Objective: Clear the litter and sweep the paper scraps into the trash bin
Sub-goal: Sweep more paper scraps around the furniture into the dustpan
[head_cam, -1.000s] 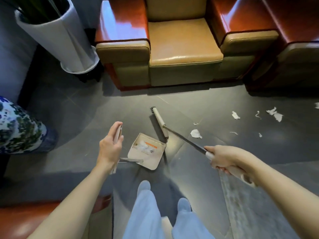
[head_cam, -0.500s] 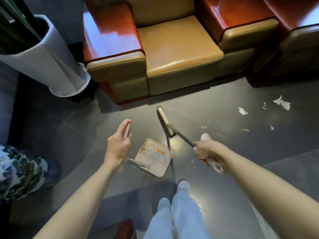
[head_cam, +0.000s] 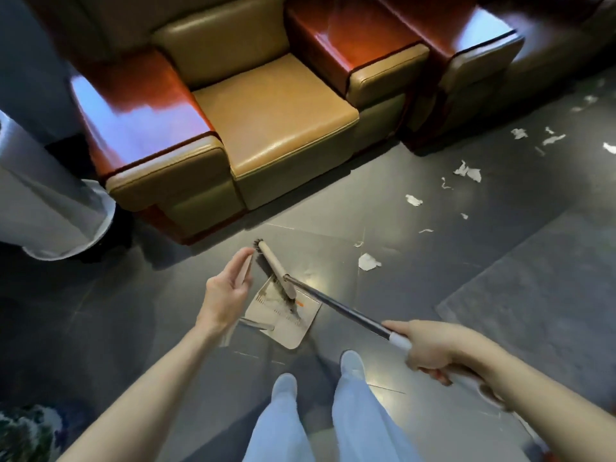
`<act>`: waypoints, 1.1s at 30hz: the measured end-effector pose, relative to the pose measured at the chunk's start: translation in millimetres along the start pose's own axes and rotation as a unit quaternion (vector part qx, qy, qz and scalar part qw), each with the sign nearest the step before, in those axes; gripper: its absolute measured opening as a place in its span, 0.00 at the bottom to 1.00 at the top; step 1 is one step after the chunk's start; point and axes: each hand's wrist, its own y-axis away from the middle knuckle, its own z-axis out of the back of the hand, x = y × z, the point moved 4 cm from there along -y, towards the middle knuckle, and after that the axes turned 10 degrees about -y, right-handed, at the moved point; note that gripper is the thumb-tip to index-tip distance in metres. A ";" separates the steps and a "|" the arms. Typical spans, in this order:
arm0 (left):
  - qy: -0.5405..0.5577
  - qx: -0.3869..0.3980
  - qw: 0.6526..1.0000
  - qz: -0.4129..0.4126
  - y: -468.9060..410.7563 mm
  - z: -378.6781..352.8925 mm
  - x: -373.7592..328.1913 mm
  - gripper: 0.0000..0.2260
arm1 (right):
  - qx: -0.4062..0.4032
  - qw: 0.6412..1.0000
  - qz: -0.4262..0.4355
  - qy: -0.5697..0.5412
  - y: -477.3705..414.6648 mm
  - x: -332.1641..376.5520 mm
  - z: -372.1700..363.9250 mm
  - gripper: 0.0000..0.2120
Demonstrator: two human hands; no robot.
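Sweeping step: right hand [head_cam: 430, 348] grip wrapped round broom [head_cam: 333, 303], head over dustpan [head_cam: 286, 315], whose upright handle left hand [head_cam: 226, 291] loosely holds; paper scraps [head_cam: 368, 261] lie right on the floor, needing an outward reach next.

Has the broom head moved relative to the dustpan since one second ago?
Yes. The broom head stood beyond the dustpan's far corner earlier; now its near end lies over the pan, swept toward the person. The camera itself also moved.
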 end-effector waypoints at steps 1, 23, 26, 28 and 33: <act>-0.003 0.022 1.000 -0.016 -3.0 -2.2 -4.9 0.21 | -0.014 1.000 -0.011 -0.022 5.1 -5.8 -5.3 0.37; -0.123 0.183 0.962 -0.162 -95.4 -88.9 -93.1 0.21 | -0.078 0.975 -0.135 -0.157 -63.8 -46.2 21.5 0.33; -0.111 0.187 0.965 -0.148 -106.6 -104.4 -104.7 0.22 | -0.026 0.979 -0.119 -0.165 -56.5 -49.4 -10.8 0.38; -0.105 0.190 0.966 -0.142 -107.9 -106.7 -104.4 0.22 | -0.006 0.970 -0.115 -0.214 -41.1 -61.5 -26.9 0.37; -0.088 0.211 0.964 -0.135 -99.9 -91.7 -96.5 0.22 | -0.031 0.950 -0.135 -0.281 0.0 -89.0 -55.8 0.40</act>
